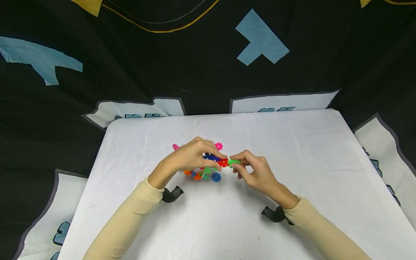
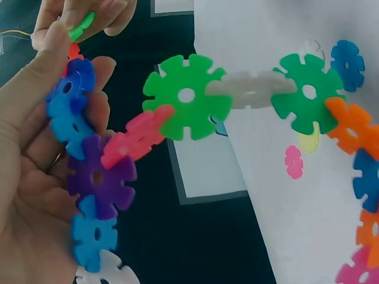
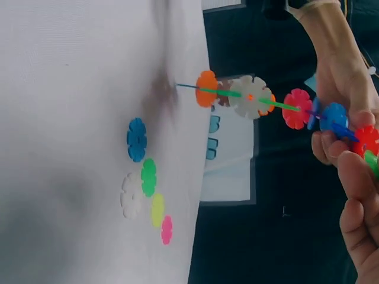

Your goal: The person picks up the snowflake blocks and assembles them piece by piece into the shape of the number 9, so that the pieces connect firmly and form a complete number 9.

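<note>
My left hand holds a chain of slotted plastic flower discs above the table, pinching near a red disc. Between the fingertips of my right hand is a bright green disc, touching the red one edge to edge; how far their slots interlock cannot be seen. In the left wrist view the chain runs past my palm through a dark blue disc and a purple disc. From the purple one a pink disc leads off to a green disc and further linked pieces.
Loose discs lie on the white table under the chain: a blue disc, a green disc, a clear disc, a yellow disc and a pink disc. A black curtain hangs behind the table.
</note>
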